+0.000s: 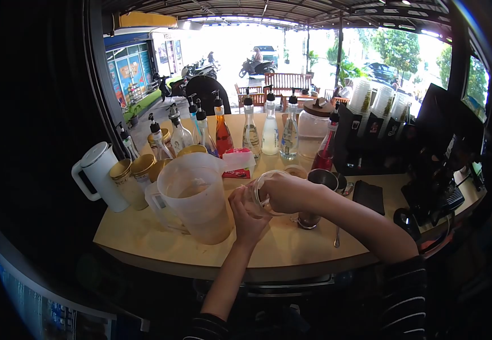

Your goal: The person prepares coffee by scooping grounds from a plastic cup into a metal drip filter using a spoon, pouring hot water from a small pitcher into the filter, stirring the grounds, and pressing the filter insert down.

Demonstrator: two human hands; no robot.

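Note:
My left hand (247,218) is wrapped round the side of a clear jar (253,199), which is tilted above the counter. My right hand (285,194) reaches into the mouth of the same jar; its fingers are hidden inside, so what they hold cannot be made out. Left of my hands stands a large translucent pitcher (196,198). Just right of the jar, partly behind my right forearm, is a dark glass (309,220). A pink and red packet (237,172) lies behind the jar.
Pump bottles, among them an orange one (223,133), line the back of the counter (161,241). At left stand a white jug (103,181) and gold-lidded jars (134,190). Rightward are a spoon (337,235), a black pouch (369,196) and a rack of cups (360,97).

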